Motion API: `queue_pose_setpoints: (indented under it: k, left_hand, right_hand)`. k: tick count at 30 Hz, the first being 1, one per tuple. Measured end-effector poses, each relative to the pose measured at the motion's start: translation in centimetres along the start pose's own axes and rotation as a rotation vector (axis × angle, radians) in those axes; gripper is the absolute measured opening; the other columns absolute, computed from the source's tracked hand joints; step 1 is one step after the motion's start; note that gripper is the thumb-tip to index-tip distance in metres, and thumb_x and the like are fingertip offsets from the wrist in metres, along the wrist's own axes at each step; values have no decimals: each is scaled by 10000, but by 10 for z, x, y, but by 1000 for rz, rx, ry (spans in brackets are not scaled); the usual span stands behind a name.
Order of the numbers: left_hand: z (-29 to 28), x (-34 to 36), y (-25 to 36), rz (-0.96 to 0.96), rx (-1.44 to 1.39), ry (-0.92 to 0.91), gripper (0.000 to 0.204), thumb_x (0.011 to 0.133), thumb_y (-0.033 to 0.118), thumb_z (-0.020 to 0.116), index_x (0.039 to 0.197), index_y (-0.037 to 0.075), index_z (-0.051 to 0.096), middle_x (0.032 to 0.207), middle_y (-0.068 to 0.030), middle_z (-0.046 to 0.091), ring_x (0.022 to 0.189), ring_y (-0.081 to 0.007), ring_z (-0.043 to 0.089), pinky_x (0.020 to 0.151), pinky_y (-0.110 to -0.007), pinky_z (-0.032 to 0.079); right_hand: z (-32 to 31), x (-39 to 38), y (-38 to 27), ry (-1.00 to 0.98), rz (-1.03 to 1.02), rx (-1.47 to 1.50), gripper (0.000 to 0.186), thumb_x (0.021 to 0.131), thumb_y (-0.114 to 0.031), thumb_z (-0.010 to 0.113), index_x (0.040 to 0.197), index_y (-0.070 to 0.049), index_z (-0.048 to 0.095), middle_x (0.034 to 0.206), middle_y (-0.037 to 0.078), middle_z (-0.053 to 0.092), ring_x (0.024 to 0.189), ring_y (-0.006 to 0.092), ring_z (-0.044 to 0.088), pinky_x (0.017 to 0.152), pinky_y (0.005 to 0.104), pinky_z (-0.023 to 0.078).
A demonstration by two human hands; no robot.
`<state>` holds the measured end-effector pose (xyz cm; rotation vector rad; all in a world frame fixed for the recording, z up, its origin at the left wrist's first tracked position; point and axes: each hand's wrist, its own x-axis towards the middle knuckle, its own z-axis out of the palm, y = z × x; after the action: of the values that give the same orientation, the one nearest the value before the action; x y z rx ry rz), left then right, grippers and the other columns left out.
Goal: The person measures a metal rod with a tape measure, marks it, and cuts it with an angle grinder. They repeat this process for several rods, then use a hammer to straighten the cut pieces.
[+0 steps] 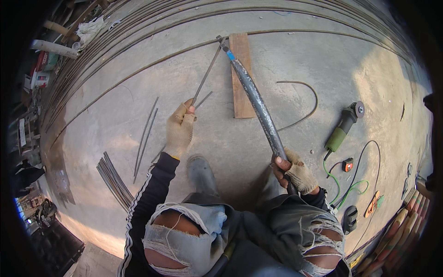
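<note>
My left hand (pixel 180 131), in a beige fingerless glove, is closed around a short steel rod (pixel 207 71) that slants up and away toward the plank. In my gloved right hand (pixel 295 171) is the near end of a long dark pipe-handled bar bender (pixel 256 99) with a blue band near its far end. The bender's small metal head (pixel 222 42) meets the far tip of the rod, beside a long steel bar (pixel 175 50). Whether the head grips the rod or the long bar I cannot tell. A brown wooden plank (pixel 242 78) lies flat beneath the bender.
Long steel bars (pixel 152 33) run across the far floor. Cut rods (pixel 113 182) are bundled at left, with two loose ones (pixel 146 134) nearby. On the right lie a bent rod (pixel 316 99), a green angle grinder (pixel 342 129), a tape measure (pixel 347 165) and cords (pixel 379 161).
</note>
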<state>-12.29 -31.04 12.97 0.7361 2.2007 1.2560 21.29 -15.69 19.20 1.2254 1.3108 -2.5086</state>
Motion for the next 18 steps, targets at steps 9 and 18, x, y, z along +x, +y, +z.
queue_pose_setpoints:
  k: [9, 18]
  left_hand:
    - [-2, 9, 5, -34, -26, -28, 525, 1103, 397, 640, 1436, -8, 674, 916, -17, 658, 857, -119, 625, 805, -275, 523]
    - [15, 2, 12, 22, 103, 66, 432, 1124, 315, 583, 1401, 1, 688, 770, 17, 586, 664, -71, 503, 587, -276, 429]
  right_hand:
    - [-1, -2, -3, 9, 23, -37, 413, 1044, -453, 720, 1108, -74, 568, 688, 1, 552, 470, 77, 506, 440, 228, 367]
    - [2, 0, -3, 46, 32, -75, 405, 1049, -454, 714, 1070, -81, 559, 648, -2, 546, 443, 78, 490, 432, 231, 364]
